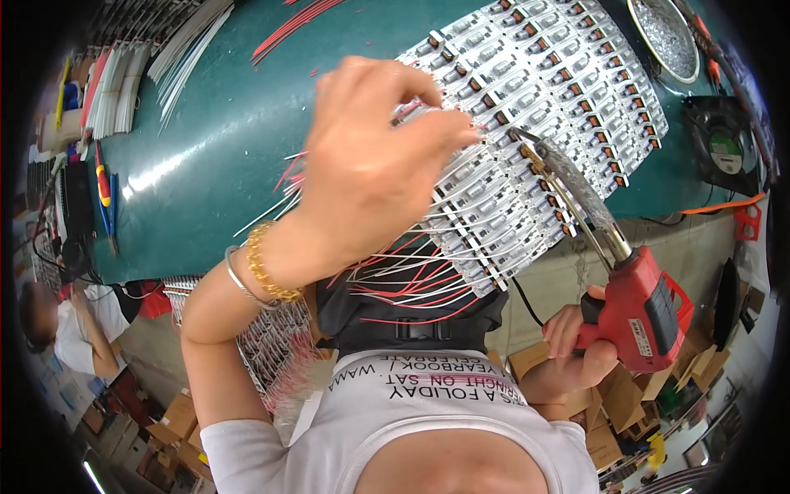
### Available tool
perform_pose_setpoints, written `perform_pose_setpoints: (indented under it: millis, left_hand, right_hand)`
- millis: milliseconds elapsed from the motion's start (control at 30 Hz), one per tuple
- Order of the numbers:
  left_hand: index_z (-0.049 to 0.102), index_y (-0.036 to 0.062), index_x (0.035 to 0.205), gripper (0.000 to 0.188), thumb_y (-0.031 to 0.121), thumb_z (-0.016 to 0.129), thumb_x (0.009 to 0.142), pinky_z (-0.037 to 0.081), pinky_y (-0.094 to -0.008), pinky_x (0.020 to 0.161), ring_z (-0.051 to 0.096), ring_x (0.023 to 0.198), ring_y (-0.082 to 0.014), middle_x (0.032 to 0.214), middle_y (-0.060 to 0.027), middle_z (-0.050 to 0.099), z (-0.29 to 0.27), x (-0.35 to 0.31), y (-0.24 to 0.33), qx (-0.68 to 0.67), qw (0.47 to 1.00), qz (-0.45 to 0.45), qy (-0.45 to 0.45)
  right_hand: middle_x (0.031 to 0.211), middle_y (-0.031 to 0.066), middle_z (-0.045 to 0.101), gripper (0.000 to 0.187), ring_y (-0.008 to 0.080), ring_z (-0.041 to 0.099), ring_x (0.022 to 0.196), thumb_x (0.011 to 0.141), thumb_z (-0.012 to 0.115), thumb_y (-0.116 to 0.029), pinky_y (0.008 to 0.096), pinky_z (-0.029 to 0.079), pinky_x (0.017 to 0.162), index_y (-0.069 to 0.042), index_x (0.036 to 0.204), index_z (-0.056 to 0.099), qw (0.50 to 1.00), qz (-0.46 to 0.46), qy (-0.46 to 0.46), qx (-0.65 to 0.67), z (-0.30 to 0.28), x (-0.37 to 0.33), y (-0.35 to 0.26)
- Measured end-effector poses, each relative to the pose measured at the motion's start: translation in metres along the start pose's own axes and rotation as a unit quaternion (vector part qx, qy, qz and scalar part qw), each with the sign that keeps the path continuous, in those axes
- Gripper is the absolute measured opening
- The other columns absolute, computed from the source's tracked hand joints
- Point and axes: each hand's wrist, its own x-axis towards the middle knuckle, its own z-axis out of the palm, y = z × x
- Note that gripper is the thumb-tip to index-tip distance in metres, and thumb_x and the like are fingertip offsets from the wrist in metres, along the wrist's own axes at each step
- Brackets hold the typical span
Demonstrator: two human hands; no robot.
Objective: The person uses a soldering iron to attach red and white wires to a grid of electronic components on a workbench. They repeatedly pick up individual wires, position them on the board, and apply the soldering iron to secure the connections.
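1. Left hand [362, 156]: above the component panel [535, 90], thumb and index finger curled nearly together. A bit of red shows at the fingers; cannot tell whether a wire is gripped.
2. Right hand [580, 346]: closed round the grip of a red soldering gun [646, 317]; some fingers hidden behind it.
3. Gun's tip is at the panel near the left thumb; contact hard to make out.
4. Panel lies on the green surface [189, 222], its near end past the edge; left hand covers part of one side.
5. Red and white wires [420, 288] trail by the waist; some run behind the left wrist.
6. Dish [685, 80] of silvery bits, cut off above.
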Motion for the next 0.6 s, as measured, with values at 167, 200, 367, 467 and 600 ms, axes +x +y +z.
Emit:
perform_pose_setpoints:
  millis: [167, 200, 367, 467, 600]
  left_hand:
    - [0.065, 0.0017, 0.092, 0.02, -0.002, 0.065, 0.072, 0.043, -0.0338, 0.074, 0.052, 0.057, -0.0187, 0.069, -0.0044, 0.06, -0.015, 0.003, 0.011, 0.05, 0.998, 0.033, -0.013]
    - [0.064, 0.0013, 0.093, 0.02, -0.003, 0.063, 0.074, 0.043, -0.0327, 0.074, 0.054, 0.058, -0.019, 0.07, -0.0055, 0.06, -0.015, 0.003, 0.014, 0.053, 0.998, 0.02, -0.019]
    - [0.059, -0.0002, 0.093, 0.014, -0.004, 0.056, 0.08, 0.044, -0.0273, 0.067, 0.057, 0.069, -0.0216, 0.079, -0.0098, 0.059, -0.02, 0.008, 0.028, 0.011, 0.996, -0.072, -0.059]
    - [0.057, -0.0008, 0.088, 0.01, -0.004, 0.057, 0.079, 0.045, -0.0269, 0.062, 0.055, 0.069, -0.0225, 0.08, -0.0107, 0.058, -0.016, 0.005, 0.029, -0.003, 0.992, -0.09, -0.091]
    - [0.057, -0.0005, 0.085, 0.01, -0.005, 0.058, 0.076, 0.044, -0.028, 0.057, 0.053, 0.066, -0.0221, 0.074, -0.0095, 0.055, -0.007, -0.001, 0.026, 0.013, 0.992, -0.09, -0.088]
  right_hand:
    - [0.043, -0.0016, 0.039, 0.075, 0.0096, 0.037, 0.033, 0.082, 0.051, -0.056, 0.0226, 0.034, 0.037, 0.01, 0.115, 0.037, 1.0, 0.001, -0.005, 0.014, -0.007, -0.002, -0.001]
    - [0.044, -0.0017, 0.039, 0.075, 0.0095, 0.037, 0.033, 0.082, 0.051, -0.056, 0.0226, 0.034, 0.037, 0.01, 0.115, 0.037, 1.0, -0.001, -0.005, 0.018, -0.008, -0.003, 0.0]
    - [0.044, -0.0023, 0.04, 0.077, 0.0092, 0.038, 0.034, 0.081, 0.051, -0.057, 0.0229, 0.036, 0.038, 0.009, 0.117, 0.036, 0.998, -0.014, -0.012, 0.066, -0.015, -0.005, 0.003]
    - [0.045, -0.0022, 0.041, 0.078, 0.0095, 0.039, 0.034, 0.079, 0.053, -0.058, 0.0235, 0.037, 0.038, 0.008, 0.118, 0.036, 0.997, -0.011, -0.017, 0.071, -0.016, -0.004, 0.001]
    - [0.045, -0.0019, 0.042, 0.08, 0.0104, 0.041, 0.034, 0.077, 0.054, -0.059, 0.0244, 0.037, 0.039, 0.007, 0.118, 0.037, 0.997, -0.001, -0.018, 0.07, -0.019, -0.005, 0.002]
